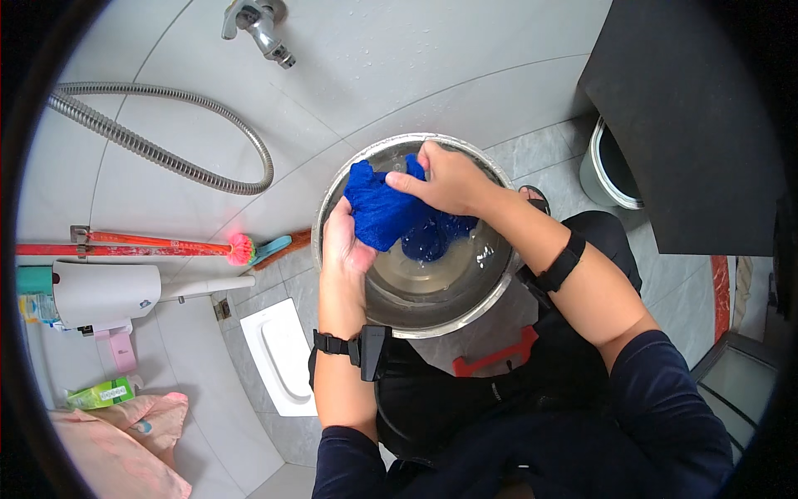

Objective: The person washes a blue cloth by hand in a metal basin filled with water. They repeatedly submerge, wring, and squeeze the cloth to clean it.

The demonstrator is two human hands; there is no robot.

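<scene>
A wet blue cloth (386, 209) is stretched between both hands over a round metal basin (436, 327). My left hand (349, 240) holds its left edge, palm turned up, with the fingers hidden behind the fabric. My right hand (442, 181) grips the cloth at its upper right, the thumb lying on top. The cloth's lower right part hangs into cloudy water (411, 277) inside the basin. Black straps circle both forearms, and the left one carries a black box.
A chrome tap (262, 31) and a metal shower hose (249, 184) are at the wall. Brushes (240, 249) stand left of the basin, above a white squat toilet (280, 362). A bucket (592, 174) is at right, beside a dark panel (686, 137). Something red (495, 355) lies below the basin.
</scene>
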